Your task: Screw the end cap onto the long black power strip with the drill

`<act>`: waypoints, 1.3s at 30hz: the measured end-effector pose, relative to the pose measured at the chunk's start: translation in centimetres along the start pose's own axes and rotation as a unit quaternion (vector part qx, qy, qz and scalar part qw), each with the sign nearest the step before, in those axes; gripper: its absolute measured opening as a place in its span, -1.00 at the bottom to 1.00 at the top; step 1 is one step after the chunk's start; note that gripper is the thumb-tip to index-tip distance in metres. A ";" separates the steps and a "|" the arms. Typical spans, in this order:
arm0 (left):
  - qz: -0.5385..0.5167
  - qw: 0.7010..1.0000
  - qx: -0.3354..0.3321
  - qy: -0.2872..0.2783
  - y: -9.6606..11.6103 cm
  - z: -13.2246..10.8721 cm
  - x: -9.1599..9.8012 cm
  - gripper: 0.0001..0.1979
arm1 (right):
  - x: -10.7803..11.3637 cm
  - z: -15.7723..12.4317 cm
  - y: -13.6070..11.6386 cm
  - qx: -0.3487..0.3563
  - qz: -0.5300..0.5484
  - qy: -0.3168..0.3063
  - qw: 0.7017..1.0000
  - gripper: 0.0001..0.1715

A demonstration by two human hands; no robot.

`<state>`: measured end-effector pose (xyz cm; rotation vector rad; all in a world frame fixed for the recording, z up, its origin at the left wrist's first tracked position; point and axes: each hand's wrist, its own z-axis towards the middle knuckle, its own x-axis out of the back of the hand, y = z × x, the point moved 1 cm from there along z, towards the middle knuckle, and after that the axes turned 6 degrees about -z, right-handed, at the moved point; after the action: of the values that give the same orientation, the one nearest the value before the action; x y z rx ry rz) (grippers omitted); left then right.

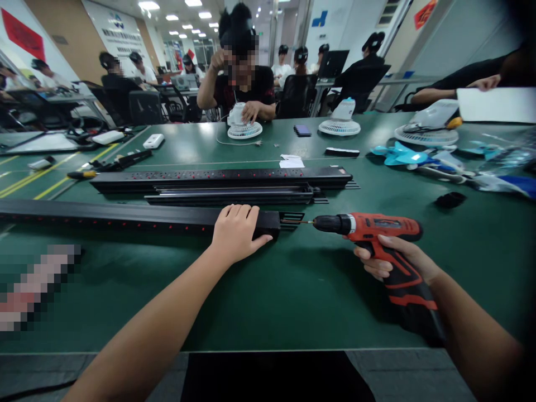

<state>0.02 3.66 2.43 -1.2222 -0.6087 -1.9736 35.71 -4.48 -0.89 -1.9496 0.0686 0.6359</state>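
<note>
people sit at work in a bright room, and a green table (251, 312) stretches across the front. a long black bar (104, 213) lies on it, running from the left edge of the view to near the middle. the left hand (235, 231) clasps the bar from above near its right end, fingers closed over the top and thumb along the near side, so the bar is under the palm. the right hand (412, 258) is wrapped around the handle of a red and black drill (385, 225), fingers curled about the grip just below the drill's body. its thin bit (307, 222) points left at the slotted end piece (292, 218) of the bar; i cannot tell whether they touch.
</note>
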 end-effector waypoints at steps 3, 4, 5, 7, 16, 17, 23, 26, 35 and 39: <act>0.007 1.000 -0.001 -0.001 0.0 0.0 0.0 -0.38 | 0.0 0.0 0.0 -0.004 0.005 -0.004 1.000 -0.73; 0.008 1.000 -0.001 -0.001 0.0 0.0 0.0 -0.38 | 0.0 0.0 0.0 -0.004 0.006 -0.005 1.000 -0.74; 0.007 1.000 -0.001 -0.001 0.0 0.0 0.0 -0.38 | 0.0 0.0 0.0 -0.004 0.005 -0.006 1.000 -0.74; 0.005 1.000 -0.001 0.001 0.0 0.0 0.0 -0.38 | 0.1 0.0 0.1 -0.007 0.006 -0.011 1.000 -0.75; 0.014 1.000 -0.001 0.000 0.0 0.1 0.0 -0.39 | 0.3 0.0 0.1 0.000 0.012 -0.008 1.000 -0.73; 0.014 1.000 -0.001 -0.002 0.0 0.1 0.0 -0.38 | 0.3 0.0 0.2 -0.003 0.012 -0.009 1.000 -0.73; 0.013 1.000 0.000 -0.004 -0.1 0.0 0.0 -0.37 | 0.3 0.0 0.2 -0.022 0.008 -0.027 0.999 -0.64; 0.008 1.000 0.002 -0.003 -0.1 0.0 -0.1 -0.37 | 0.3 0.0 0.1 -0.025 0.003 -0.034 0.999 -0.61; 0.014 1.000 -0.002 0.012 -0.1 -0.1 -0.3 -0.39 | 0.3 0.0 0.1 -0.029 0.012 -0.024 0.999 -0.62; 0.017 1.000 -0.006 0.008 -0.1 0.0 -0.2 -0.38 | 0.1 0.0 0.0 -0.015 0.003 -0.012 1.000 -0.66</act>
<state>-0.02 3.74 2.25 -1.2153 -0.5668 -1.9593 35.83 -4.45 -0.94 -1.9709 0.0515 0.6671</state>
